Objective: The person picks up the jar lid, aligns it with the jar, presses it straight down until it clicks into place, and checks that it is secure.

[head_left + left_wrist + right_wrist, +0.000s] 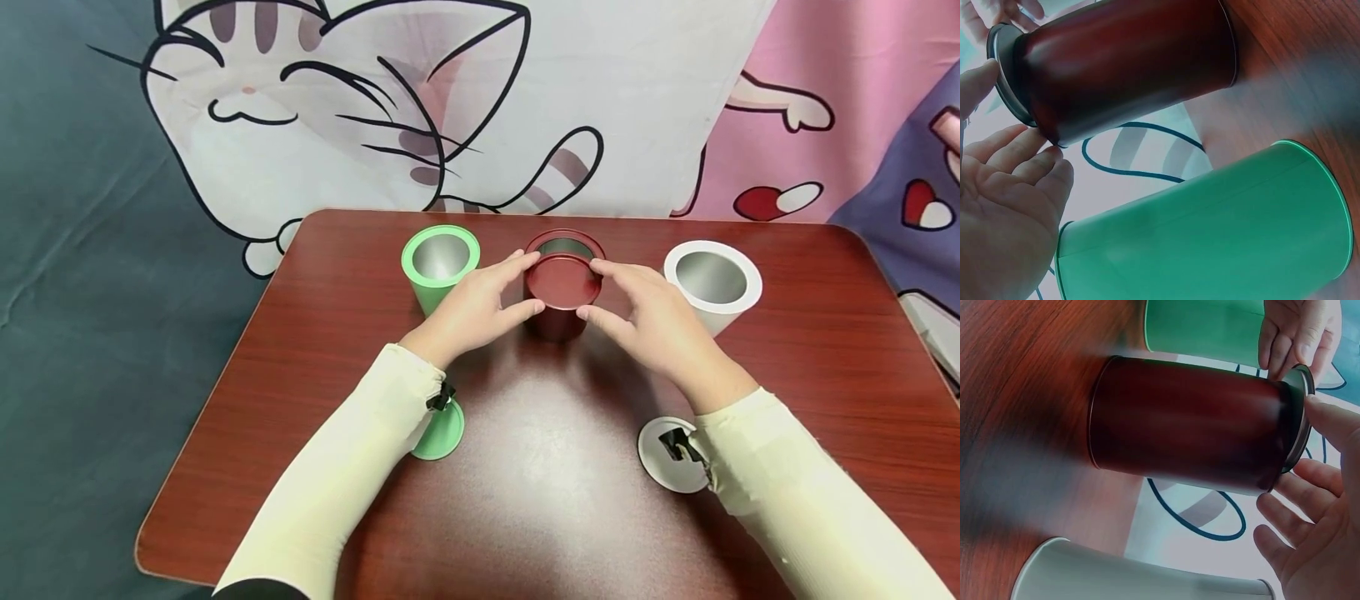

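A dark red canister [557, 325] stands upright near the back of the table. Its red lid [562, 282] lies over the front part of the mouth, and a crescent of the silvery inside shows behind it. My left hand [480, 308] holds the lid's left edge between thumb and fingers. From the other side my right hand [656, 321] holds the right edge the same way. In the left wrist view the lid's rim [1009, 75] sits tilted against the canister's top, fingertips right at the edge.
To the left stands a lidless green canister [431, 296], to the right a lidless white canister [720, 317]. A green lid [442, 433] lies partly under my left sleeve, a white lid [663, 467] beside my right cuff. Behind the table [525, 517] hangs a cat-print cloth [637, 75].
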Available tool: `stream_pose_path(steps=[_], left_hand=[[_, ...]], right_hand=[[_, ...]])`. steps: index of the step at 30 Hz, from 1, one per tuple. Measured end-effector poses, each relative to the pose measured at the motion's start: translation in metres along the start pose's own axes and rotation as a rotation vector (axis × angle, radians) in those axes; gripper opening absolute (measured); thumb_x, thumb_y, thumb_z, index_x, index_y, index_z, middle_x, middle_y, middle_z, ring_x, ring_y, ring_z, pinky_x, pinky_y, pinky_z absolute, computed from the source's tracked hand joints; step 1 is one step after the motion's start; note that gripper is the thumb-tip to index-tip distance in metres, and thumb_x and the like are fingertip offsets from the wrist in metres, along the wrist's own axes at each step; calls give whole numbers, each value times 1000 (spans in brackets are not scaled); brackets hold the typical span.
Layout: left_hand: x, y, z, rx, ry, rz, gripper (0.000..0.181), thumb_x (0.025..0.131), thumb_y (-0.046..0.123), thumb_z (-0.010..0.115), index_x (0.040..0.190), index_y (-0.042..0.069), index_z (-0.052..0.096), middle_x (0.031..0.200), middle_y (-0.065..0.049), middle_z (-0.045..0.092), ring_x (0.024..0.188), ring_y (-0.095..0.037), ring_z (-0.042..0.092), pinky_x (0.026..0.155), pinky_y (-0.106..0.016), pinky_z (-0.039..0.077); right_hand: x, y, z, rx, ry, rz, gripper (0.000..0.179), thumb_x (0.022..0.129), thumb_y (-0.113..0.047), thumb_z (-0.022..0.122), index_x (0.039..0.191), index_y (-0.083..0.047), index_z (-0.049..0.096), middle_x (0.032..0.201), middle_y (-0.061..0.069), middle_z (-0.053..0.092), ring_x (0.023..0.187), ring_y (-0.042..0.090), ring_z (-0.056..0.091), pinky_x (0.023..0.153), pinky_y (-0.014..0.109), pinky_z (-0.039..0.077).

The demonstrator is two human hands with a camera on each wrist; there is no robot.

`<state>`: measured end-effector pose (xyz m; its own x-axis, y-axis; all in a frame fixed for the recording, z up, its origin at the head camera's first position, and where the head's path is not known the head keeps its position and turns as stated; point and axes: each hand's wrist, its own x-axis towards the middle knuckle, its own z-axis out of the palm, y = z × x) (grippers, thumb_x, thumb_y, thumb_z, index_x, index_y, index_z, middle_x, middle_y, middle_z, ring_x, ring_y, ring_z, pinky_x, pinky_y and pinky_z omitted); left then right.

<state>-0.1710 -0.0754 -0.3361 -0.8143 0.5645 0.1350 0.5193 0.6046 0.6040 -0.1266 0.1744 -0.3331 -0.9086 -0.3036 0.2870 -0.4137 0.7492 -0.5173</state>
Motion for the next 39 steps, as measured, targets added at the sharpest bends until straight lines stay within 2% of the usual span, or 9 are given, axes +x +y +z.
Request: stream_pose_path(steps=[3, 6, 11, 18, 21, 25, 29, 32, 39], left_hand=[[2, 0, 0, -1, -2, -4, 65, 96, 32, 69, 152, 10, 45, 154, -15, 43, 134, -22, 52, 112, -34, 40], [3, 0, 0, -5, -10, -20, 65, 96, 33, 68, 153, 11, 44, 155, -15, 42, 127, -23, 58, 112, -34, 40], [5, 0, 0, -25, -14, -41, 66, 97, 33, 68, 154, 13, 42, 155, -14, 42, 97, -23, 71, 108, -34, 44], [8, 1, 0, -27, -11, -51, 66, 96, 31, 68, 154, 12, 42, 156, -14, 42, 96, -24, 70, 109, -34, 43], [9, 1, 1, -27, -15, -56, 66, 96, 31, 68, 154, 13, 41, 156, -15, 41, 83, -23, 71, 107, -35, 44], [12, 0, 1, -17, -15, -59, 66, 97, 32, 67, 155, 13, 41, 156, -16, 41, 89, -23, 70, 108, -35, 43], [13, -1, 1, -25, -16, -65, 67, 97, 31, 67, 155, 14, 40, 157, -15, 39, 67, -22, 65, 102, -34, 46], [15, -2, 0, -33, -9, -63, 66, 96, 30, 68, 155, 14, 41, 156, -15, 40, 59, -21, 61, 99, -33, 47], [20, -3, 1, -14, 7, -55, 66, 96, 29, 68, 154, 14, 41, 156, -15, 42, 74, -22, 68, 103, -33, 46]], right_hand=[[1, 1, 0, -2, -5, 10, 58, 89, -27, 78, 139, -5, 58, 132, 17, 63, 126, 37, 54, 105, 54, 42], [2, 3, 0, 0, -10, 21, 58, 90, -28, 77, 140, -6, 58, 133, 17, 62, 127, 37, 53, 105, 54, 42], [5, 6, 0, 16, -20, 49, 59, 90, -28, 77, 141, -7, 57, 135, 17, 61, 128, 37, 53, 106, 55, 41], [8, 8, 0, 17, -29, 63, 60, 90, -28, 77, 142, -6, 56, 137, 17, 60, 130, 37, 52, 108, 55, 40], [9, 8, -1, 14, -29, 59, 60, 90, -27, 77, 142, -6, 56, 137, 16, 60, 130, 37, 52, 108, 55, 39], [11, 9, -1, 10, -29, 55, 60, 91, -26, 76, 143, -6, 55, 139, 16, 59, 130, 37, 51, 109, 55, 38], [13, 8, -2, 12, -35, 64, 60, 91, -27, 76, 143, -7, 55, 139, 16, 59, 131, 37, 51, 108, 56, 39], [16, 8, -2, 11, -43, 76, 61, 90, -28, 77, 143, -7, 55, 139, 16, 59, 130, 37, 51, 108, 56, 39], [20, 9, -2, 12, -63, 117, 63, 90, -30, 77, 144, -9, 53, 139, 16, 58, 132, 36, 50, 108, 55, 38]])
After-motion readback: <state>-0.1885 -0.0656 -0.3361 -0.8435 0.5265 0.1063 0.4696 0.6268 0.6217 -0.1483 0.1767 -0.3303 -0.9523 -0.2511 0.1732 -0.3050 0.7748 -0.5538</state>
